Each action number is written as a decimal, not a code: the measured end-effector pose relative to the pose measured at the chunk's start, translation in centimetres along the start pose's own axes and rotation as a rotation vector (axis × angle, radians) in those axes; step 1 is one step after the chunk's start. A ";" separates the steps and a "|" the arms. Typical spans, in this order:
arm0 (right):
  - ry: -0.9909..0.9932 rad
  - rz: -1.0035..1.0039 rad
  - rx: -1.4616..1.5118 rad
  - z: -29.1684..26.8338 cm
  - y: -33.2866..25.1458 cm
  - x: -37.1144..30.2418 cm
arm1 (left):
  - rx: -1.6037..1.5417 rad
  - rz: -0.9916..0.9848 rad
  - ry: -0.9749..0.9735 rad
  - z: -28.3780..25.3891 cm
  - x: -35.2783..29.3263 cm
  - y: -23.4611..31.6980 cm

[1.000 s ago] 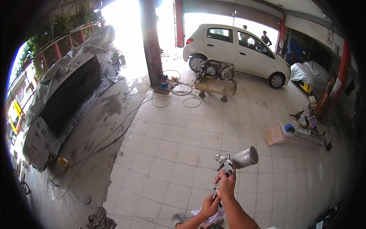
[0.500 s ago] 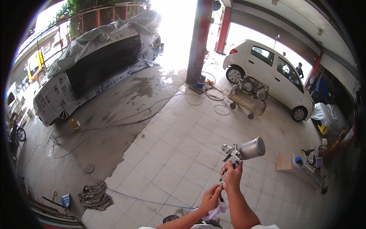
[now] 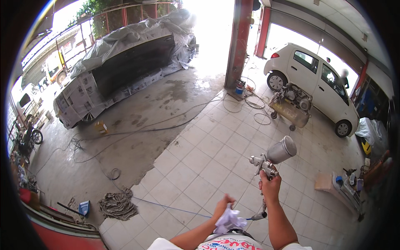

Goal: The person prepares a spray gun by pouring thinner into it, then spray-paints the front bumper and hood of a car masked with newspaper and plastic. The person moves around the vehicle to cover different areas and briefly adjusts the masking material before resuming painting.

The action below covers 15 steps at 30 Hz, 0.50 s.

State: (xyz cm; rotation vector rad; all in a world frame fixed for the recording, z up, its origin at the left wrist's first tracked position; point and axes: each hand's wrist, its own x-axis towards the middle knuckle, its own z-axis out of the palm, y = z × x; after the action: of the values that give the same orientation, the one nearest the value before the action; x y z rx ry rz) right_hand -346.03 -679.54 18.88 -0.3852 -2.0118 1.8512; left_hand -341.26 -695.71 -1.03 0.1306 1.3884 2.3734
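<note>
Right of the frame's centre, from where I stand, the spray gun (image 3: 263, 162) is up in the right hand (image 3: 271, 183), which wraps its handle. I'd judge it stiff, smooth metal, top-heavy under the silver cup (image 3: 281, 150); the handle is the place to grip, the nozzle (image 3: 252, 160) probably the delicate end. Bottom centre, the left hand (image 3: 225, 201) is apart from it; whether it grips the white cloth (image 3: 229, 219), I can't tell. Leftward, a blue hose (image 3: 179, 209) crosses the tiles (image 3: 200, 182).

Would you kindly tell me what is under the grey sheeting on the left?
A vehicle stands under the grey sheeting. Its dark side is exposed, edged by masking paper. What the sheeting and paper cover cannot be seen.
</note>
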 end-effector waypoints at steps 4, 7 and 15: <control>0.052 -0.020 -0.079 -2.8 1.8 -0.8 | -0.586 -0.591 0.097 -5.0 -4.9 -2.5; 0.035 0.080 -0.172 -4.1 2.6 -2.4 | -0.198 -0.476 0.106 -4.9 -2.4 1.0; -0.255 -0.119 -0.414 -4.9 7.7 -4.5 | 0.909 -0.295 -0.196 0.5 11.9 12.2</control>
State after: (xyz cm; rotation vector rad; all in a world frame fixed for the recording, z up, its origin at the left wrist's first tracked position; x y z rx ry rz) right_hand -340.23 -676.44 11.12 -0.1360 -2.5372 1.4673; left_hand -355.53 -696.23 8.33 0.3549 2.0930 1.3143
